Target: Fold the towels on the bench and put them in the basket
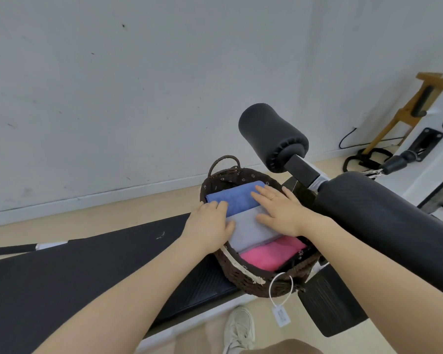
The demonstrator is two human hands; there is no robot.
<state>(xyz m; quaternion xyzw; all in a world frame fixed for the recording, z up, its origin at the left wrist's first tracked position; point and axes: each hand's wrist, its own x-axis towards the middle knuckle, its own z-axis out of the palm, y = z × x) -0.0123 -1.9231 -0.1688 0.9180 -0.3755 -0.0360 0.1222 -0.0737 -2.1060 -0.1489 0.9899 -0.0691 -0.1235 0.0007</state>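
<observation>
Final step: grey towel (251, 232) pressed into basket (243, 274) by left hand (210, 226) and right hand (279, 208), both flat, fingers spread, nothing clamped. Next: hands to be lifted clear.

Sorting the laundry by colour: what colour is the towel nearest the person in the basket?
Pink towel, clearest in the head view.

Both palms flat in the wicker basket (253, 277): left hand (210, 226) and right hand (279, 210) press the grey towel (253, 231), between blue towel (235, 198) and pink towel (271, 254).
</observation>
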